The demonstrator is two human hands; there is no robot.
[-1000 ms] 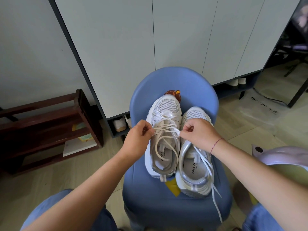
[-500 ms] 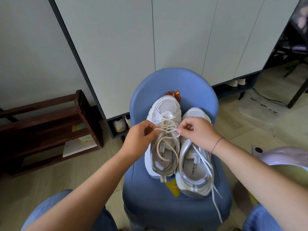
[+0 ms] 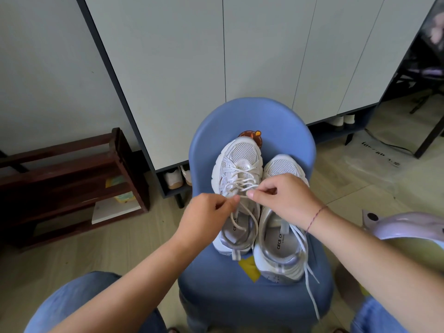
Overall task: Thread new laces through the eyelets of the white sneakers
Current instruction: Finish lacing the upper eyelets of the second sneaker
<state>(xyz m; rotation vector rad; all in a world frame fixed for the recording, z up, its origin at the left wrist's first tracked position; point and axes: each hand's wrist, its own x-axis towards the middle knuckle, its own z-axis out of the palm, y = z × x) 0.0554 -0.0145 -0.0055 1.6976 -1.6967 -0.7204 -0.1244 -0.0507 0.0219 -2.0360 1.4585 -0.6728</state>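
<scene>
Two white sneakers stand side by side on a blue chair (image 3: 252, 292), toes pointing away from me. The left sneaker (image 3: 236, 164) has a cream lace (image 3: 242, 181) crossed through its eyelets, with loose loops falling into its opening. My left hand (image 3: 206, 217) pinches one strand of this lace over the shoe's tongue. My right hand (image 3: 286, 199) pinches another strand just beside it, fingertips almost touching. The right sneaker (image 3: 278, 248) lies partly under my right hand; its white lace (image 3: 310, 282) trails over the chair's front edge.
A grey cabinet wall (image 3: 216, 68) stands behind the chair, with shoes in the gap under it. A dark wooden rack (image 3: 72, 183) sits at the left. A pale lilac object (image 3: 408, 227) is at the right. My denim-clad knees flank the chair.
Both hands have drawn together over the left sneaker's tongue; the lace strands between them are now bunched instead of stretched apart.
</scene>
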